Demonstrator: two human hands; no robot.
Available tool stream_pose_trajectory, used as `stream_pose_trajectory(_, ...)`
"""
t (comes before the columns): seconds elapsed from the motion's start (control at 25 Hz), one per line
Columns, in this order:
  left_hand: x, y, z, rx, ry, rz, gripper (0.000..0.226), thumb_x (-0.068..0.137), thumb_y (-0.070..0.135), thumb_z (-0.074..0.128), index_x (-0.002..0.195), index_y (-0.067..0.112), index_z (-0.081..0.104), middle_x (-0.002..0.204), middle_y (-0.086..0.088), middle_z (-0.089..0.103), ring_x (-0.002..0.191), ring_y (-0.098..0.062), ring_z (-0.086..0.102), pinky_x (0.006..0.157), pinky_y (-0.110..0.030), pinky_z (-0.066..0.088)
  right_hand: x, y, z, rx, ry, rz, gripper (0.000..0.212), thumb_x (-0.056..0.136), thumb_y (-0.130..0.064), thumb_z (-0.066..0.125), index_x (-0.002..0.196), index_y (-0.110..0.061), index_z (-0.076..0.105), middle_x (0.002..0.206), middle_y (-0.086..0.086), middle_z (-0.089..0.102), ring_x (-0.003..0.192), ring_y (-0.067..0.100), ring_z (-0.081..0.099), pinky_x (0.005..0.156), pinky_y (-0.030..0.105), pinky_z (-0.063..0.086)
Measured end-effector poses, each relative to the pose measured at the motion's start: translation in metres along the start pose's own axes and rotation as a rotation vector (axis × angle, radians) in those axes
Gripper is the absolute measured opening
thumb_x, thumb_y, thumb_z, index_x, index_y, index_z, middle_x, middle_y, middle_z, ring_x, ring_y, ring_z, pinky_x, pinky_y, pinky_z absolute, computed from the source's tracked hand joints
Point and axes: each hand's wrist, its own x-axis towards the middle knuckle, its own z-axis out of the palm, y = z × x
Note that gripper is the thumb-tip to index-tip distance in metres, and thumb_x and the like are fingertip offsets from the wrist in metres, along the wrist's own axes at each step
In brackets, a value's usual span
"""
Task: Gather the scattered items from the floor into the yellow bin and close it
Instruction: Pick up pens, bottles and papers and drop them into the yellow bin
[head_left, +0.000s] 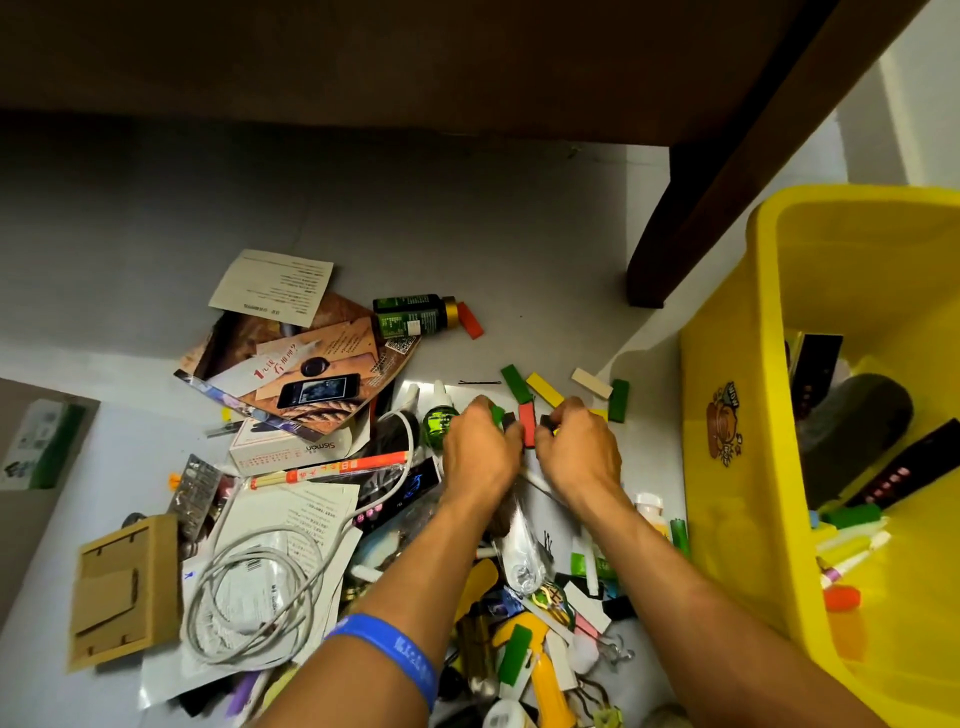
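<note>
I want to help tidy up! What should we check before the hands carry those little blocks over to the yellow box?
1. Left hand holds blocks: ok, curled round a green one.
2. Right hand holds blocks: ok, pinching a dark one.
3. Yellow bin open and close by: ok.
4. Room left in the bin: ok.
5. Red block between the hands is gripped: cannot tell.
6. Floor picked clean: not ok; the green bottle and white cable remain.

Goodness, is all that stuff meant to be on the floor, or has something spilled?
It looks spilled. Blocks, papers, a cable and a bottle lie jumbled on the floor beside the yellow bin, which holds only a few things.
</note>
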Motion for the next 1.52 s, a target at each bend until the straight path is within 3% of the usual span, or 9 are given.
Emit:
stream_pose_trajectory(0.08,-0.002,-0.003,0.003,0.105,0.02,0.088,0.024,0.086,0.034,0.071,0.084,0.016,0.055,0.077,0.003,0.056,0.066,-0.014,0.052,0.048,-0.022,0.028,-0.001,0.001,0.003,-0.11,0.036,-0.034,0.024,0.094,-0.03,0.058,0.106,-0.009,0.057,0.101,0.013,0.066,0.092,0.033,0.063,0.064,0.028,0.037)
stream_pose_trajectory(0.24,0.005,-0.003,0.009,0.155,0.015,0.112,0.028,0.081,0.035,0.074,0.094,0.015,0.059,0.092,-0.004,0.058,0.08,-0.021,0.055,0.064,-0.03,0.041,-0.004,0.013,0.006,-0.057,0.084,-0.046,0.026,0.09,-0.032,0.061,0.104,-0.01,0.061,0.109,0.013,0.061,0.093,0.031,0.061,0.067,0.03,0.042)
stream_pose_trajectory(0.4,0.003,-0.006,0.005,0.088,-0.044,0.098,0.016,0.08,0.018,0.07,0.091,0.016,0.058,0.078,0.001,0.056,0.08,-0.026,0.061,0.057,-0.025,0.037,-0.008,0.023,0.008,-0.169,0.108,-0.153,0.031,0.09,-0.037,0.058,0.107,-0.011,0.062,0.118,0.012,0.054,0.088,0.032,0.062,0.072,0.036,0.052)
stream_pose_trajectory(0.6,0.002,-0.005,-0.001,0.174,-0.093,0.13,0.051,0.075,0.028,0.074,0.121,0.018,0.055,0.109,-0.007,0.054,0.096,-0.028,0.056,0.075,-0.034,0.046,-0.008,0.021,0.014,-0.24,0.064,-0.157,0.039,0.088,-0.041,0.062,0.113,-0.012,0.058,0.12,0.01,0.053,0.093,0.034,0.062,0.073,0.038,0.051)
stream_pose_trajectory(0.76,-0.001,-0.006,-0.001,0.261,-0.086,0.179,0.04,0.081,0.029,0.072,0.114,0.015,0.056,0.108,-0.011,0.056,0.096,-0.033,0.059,0.076,-0.036,0.047,-0.011,0.023,0.016,-0.222,0.115,-0.171,0.024,0.09,-0.03,0.061,0.105,-0.011,0.061,0.116,0.01,0.056,0.087,0.033,0.063,0.068,0.035,0.048)
stream_pose_trajectory(0.96,0.001,-0.005,-0.003,0.262,-0.111,0.124,0.034,0.083,0.027,0.073,0.106,0.009,0.057,0.108,-0.011,0.055,0.095,-0.03,0.057,0.076,-0.033,0.044,-0.011,0.031,0.007,0.075,0.28,-0.064,0.014,0.087,-0.023,0.066,0.096,-0.02,0.056,0.091,0.005,0.068,0.069,0.018,0.052,0.059,0.026,0.036)
stream_pose_trajectory(1.08,-0.001,-0.007,-0.005,0.241,-0.136,0.126,0.024,0.09,0.029,0.067,0.1,0.009,0.06,0.101,-0.008,0.058,0.086,-0.024,0.057,0.069,-0.029,0.044,0.002,0.038,-0.004,-0.039,0.313,-0.033,0.015,0.091,-0.019,0.062,0.104,-0.019,0.055,0.092,0.009,0.069,0.074,0.029,0.062,0.061,0.028,0.041)
stream_pose_trajectory(1.24,-0.007,-0.003,-0.006,0.188,0.025,0.182,0.016,0.093,0.027,0.059,0.088,0.013,0.054,0.079,-0.002,0.056,0.071,-0.02,0.054,0.06,-0.03,0.039,0.008,0.036,-0.005,-0.284,0.224,-0.045,0.023,0.095,-0.016,0.055,0.118,-0.015,0.057,0.102,0.012,0.067,0.087,0.033,0.066,0.065,0.034,0.046)
stream_pose_trajectory(1.52,-0.006,0.001,0.013,0.271,-0.083,0.159,0.035,0.094,0.036,0.06,0.115,0.01,0.049,0.104,-0.011,0.061,0.095,-0.029,0.059,0.076,-0.034,0.045,0.009,0.024,-0.011,-0.168,0.338,-0.084,0.023,0.097,-0.03,0.054,0.11,-0.012,0.061,0.111,0.012,0.056,0.084,0.034,0.062,0.063,0.03,0.037)
